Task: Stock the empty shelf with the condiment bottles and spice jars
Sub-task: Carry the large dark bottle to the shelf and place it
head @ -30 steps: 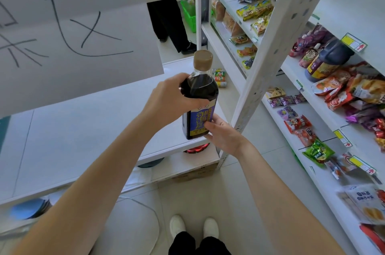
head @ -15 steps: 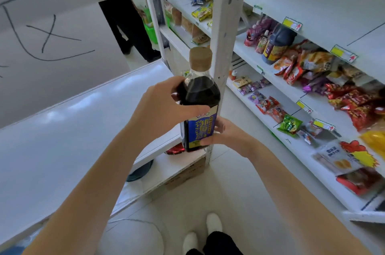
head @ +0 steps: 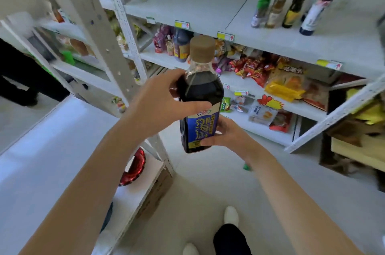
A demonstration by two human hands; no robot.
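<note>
A dark sauce bottle [head: 201, 96] with a tan cap and a blue label stands upright in mid-air, held with both hands. My left hand [head: 160, 104] grips its shoulder from the left. My right hand [head: 227, 134] holds it low on the right, fingers wrapped round the label's bottom. Ahead and higher lies a white shelf [head: 187, 6], mostly bare. Several condiment bottles [head: 291, 2] stand in a row at its right end.
Snack packets [head: 277, 86] fill the two shelves below, with a dark jug [head: 181, 46] at their left end. A perforated white upright [head: 100, 31] rises on the left. A person in dark clothes [head: 18, 71] stands far left. Cardboard boxes [head: 358, 136] sit at the right.
My view has swung right, from the empty white unit on the left toward the shelf with the bottle row. The bottle has stayed in both hands and now sits nearer that shelf.
</note>
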